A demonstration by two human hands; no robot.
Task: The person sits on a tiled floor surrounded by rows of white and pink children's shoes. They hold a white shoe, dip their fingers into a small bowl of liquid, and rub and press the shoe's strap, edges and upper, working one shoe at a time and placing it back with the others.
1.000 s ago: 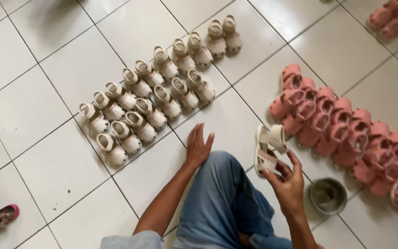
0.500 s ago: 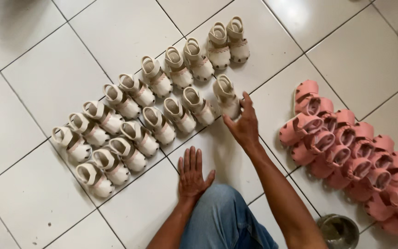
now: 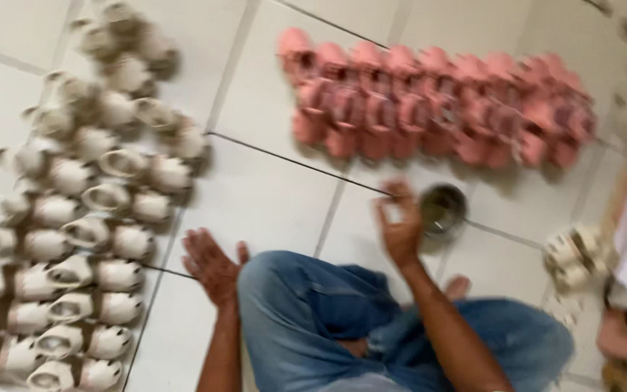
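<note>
Floor (image 3: pixel 270 189) of pale square tiles with dark grout lines is seen from above; view is blurred

Pink sandals (image 3: pixel 437 105) are laid in two close rows across the upper middle to right, well apart from both hands

Cream sandals (image 3: pixel 74 239) are laid in two rows down the left side, soles and straps touching their neighbours; nearest pairs lie just beside the left hand

Jeans (image 3: pixel 313 312) are seen on a bent knee at bottom centre, between the two forearms

A small heap of cream sandals (image 3: pixel 575 261) is noted at right, beside a blurred pale shape at the frame edge that cannot be made out

Round metal bowl (image 3: pixel 443 210) is set on the floor below the pink rows, just beside the right hand

Left hand (image 3: pixel 212 265) is laid flat and open on the tile, fingers spread, nothing held

Right hand (image 3: pixel 399 221) is raised by the bowl's left rim, fingers curled loosely; whether anything is pinched cannot be told through the blur
</note>
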